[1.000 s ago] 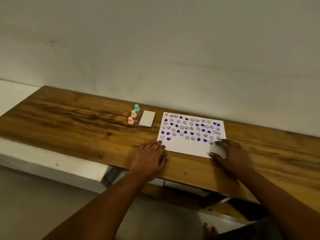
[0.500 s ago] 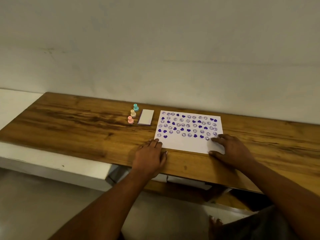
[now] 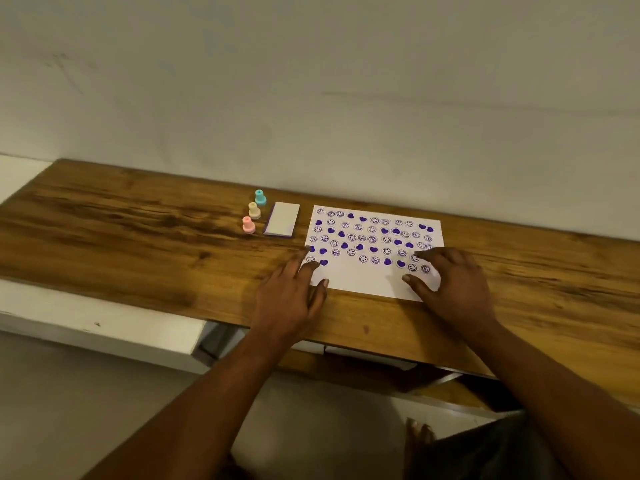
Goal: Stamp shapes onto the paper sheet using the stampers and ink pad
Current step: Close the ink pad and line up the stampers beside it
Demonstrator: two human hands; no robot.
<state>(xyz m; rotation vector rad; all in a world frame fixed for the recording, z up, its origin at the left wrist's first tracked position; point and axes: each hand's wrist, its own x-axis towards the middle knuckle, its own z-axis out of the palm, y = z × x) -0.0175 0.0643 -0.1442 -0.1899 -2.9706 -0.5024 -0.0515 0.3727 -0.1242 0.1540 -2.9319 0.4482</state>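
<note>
Since a second ago: left hand (image 3: pixel 289 299) slid a little right, fingertips now onto paper's left edge; right hand (image 3: pixel 453 285) barely shifted. Both hands flat, fingers spread, empty, pressing paper (image 3: pixel 367 278) at its near corners on wooden table (image 3: pixel 138 237). Sheet mostly filled with purple hearts and smiley rings, near strip blank. Three stampers upright in a row left of sheet: teal (image 3: pixel 260 197), cream (image 3: pixel 254 210), pink (image 3: pixel 248 224). One ink pad (image 3: pixel 282 220), lid closed, between stampers and sheet. Likely step: steadying or squaring sheet, stamping paused or nearly done. Next probably calls for opening pad, picking a stamper, inking, pressing into blank strip.
</note>
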